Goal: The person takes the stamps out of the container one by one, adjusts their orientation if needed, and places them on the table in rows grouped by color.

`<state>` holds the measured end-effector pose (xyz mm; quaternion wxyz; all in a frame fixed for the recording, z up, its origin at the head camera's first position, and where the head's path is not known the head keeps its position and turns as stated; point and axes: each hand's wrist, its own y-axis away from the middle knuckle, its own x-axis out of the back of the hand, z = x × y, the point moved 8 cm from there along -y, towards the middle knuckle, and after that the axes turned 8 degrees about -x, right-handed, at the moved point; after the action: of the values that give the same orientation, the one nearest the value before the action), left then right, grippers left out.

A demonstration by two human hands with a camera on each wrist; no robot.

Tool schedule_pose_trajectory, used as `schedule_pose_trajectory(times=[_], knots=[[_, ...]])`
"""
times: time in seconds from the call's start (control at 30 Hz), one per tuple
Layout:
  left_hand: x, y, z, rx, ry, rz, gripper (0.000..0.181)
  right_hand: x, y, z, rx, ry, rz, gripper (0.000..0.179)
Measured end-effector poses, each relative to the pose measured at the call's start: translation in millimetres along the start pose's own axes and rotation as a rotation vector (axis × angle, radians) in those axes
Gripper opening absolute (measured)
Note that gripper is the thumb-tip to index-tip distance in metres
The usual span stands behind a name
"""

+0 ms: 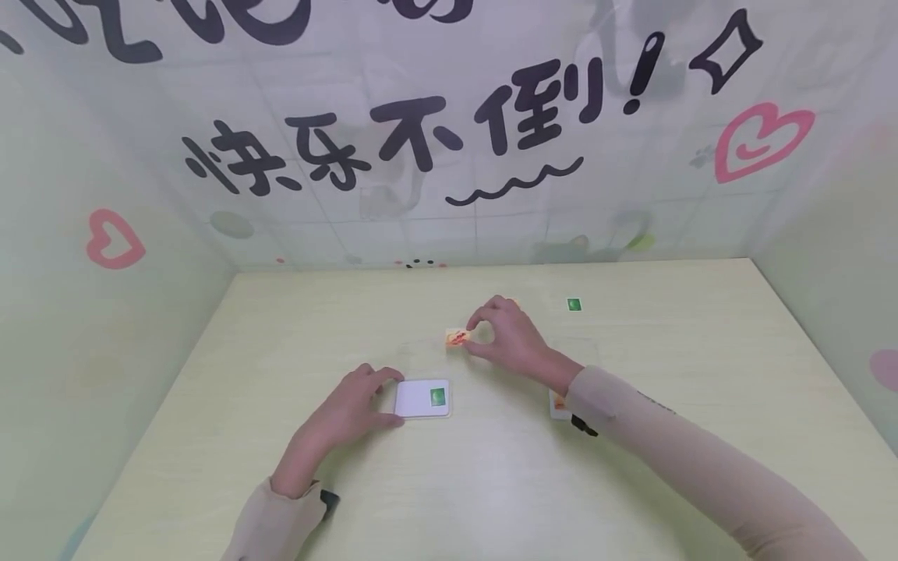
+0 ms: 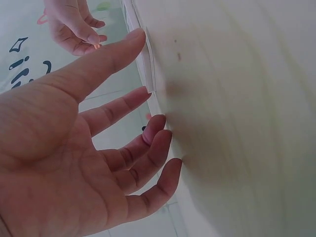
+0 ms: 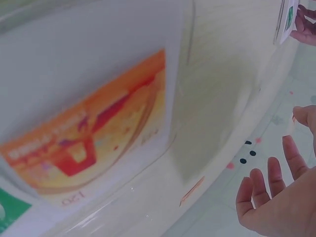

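In the head view a white card [image 1: 414, 399] with rounded corners lies on the table, a green stamp [image 1: 438, 396] at its right side. My left hand [image 1: 358, 401] holds its left end between thumb and index finger, seen also in the left wrist view, the other fingers [image 2: 158, 148] loosely bent. Farther up the table, my right hand [image 1: 510, 340] pinches an orange stamp [image 1: 458, 337] by its right edge, just above the surface. A second white card [image 1: 554, 413] is partly hidden by my right forearm; the right wrist view shows its orange stamp [image 3: 98, 133] and a green corner [image 3: 10, 210].
Behind my right hand an orange stamp [image 1: 517, 301] shows in part. A green stamp [image 1: 574, 304] lies to its right near the back. The pale table [image 1: 491, 483] is bounded by printed walls [image 1: 337, 234] at the back and both sides.
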<state>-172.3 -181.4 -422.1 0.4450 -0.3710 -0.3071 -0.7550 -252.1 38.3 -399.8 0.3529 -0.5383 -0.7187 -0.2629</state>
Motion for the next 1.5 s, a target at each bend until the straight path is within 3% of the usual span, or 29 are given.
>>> schedule_pose_trajectory(times=[0.5,1.5], knots=[[-1.9,-0.7,-4.5,-0.012,-0.004,0.007,0.059,4.7,-5.7,8.1,-0.005,0.011,0.009,0.024],[-0.5,0.7,0.7,0.009,0.023,0.005,0.059,16.4,-23.0,21.7,-0.010,0.035,0.013,0.025]])
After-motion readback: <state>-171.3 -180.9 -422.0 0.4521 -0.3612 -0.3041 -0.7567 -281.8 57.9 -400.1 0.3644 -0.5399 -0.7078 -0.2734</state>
